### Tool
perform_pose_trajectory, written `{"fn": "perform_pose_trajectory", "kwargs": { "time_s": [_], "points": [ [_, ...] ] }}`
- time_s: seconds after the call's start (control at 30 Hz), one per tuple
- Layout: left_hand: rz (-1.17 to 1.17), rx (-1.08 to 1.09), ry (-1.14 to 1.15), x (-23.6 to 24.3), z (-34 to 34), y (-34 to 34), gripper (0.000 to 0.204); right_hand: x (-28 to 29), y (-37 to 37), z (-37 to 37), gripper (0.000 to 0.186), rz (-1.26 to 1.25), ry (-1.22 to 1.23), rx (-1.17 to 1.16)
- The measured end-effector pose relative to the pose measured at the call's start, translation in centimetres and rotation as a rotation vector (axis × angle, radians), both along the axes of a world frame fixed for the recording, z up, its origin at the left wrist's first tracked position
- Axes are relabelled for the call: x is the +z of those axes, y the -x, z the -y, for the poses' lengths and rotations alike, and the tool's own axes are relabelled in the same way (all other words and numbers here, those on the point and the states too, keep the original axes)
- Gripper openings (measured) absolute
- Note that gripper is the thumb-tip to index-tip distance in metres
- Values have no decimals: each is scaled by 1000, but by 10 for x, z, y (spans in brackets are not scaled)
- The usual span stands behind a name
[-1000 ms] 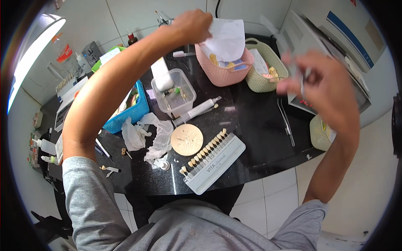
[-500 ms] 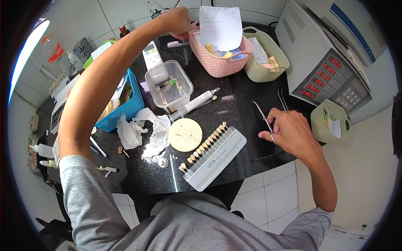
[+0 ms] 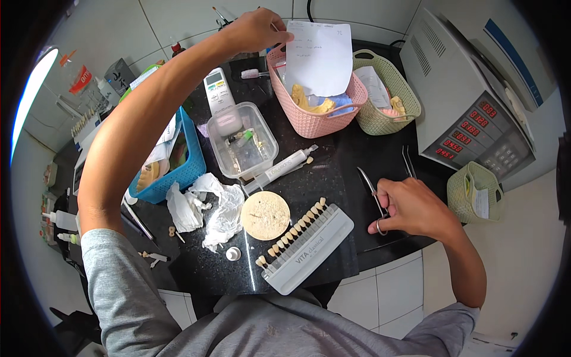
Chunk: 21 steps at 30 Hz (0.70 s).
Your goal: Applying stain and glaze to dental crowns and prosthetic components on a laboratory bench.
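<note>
Left hand [image 3: 262, 30]: far side, thumb and fingers nearly closed, pinching the left edge of the paper as I see it.
Paper [image 3: 320, 59]: standing up over the far pink basket [image 3: 308, 119], lower edge by some yellow pieces [image 3: 312, 106]; I judge it light, limp, easily creased, best held by an edge.
Right hand [image 3: 419, 205]: right side, half curled, holding the tool by its rings.
Tool [image 3: 370, 184]: slim, tip aimed far and left above the counter [image 3: 333, 178]; I'd expect it stiff, light, smooth, best gripped at the rings.
</note>
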State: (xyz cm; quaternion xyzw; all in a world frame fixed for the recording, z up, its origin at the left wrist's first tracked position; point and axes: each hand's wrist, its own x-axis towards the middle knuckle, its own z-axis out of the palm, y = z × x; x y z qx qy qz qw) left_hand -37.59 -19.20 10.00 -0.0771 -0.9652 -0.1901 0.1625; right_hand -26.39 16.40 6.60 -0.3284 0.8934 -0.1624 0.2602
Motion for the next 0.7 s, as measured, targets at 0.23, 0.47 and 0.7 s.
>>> {"fn": "perform_pose_trajectory", "kwargs": {
  "time_s": [0.23, 0.47, 0.7],
  "points": [
    [196, -36, -208, 2, 1, 19, 29, 0, 4, 0, 43, 90, -64, -7],
    [-14, 51, -790, 55, -7, -13, 47, 35, 9, 19, 35, 141, -74, 48],
    [-292, 271, -756, 66, -9, -28, 46, 65, 58, 72, 7, -750, 416, 165]
  ]
}}
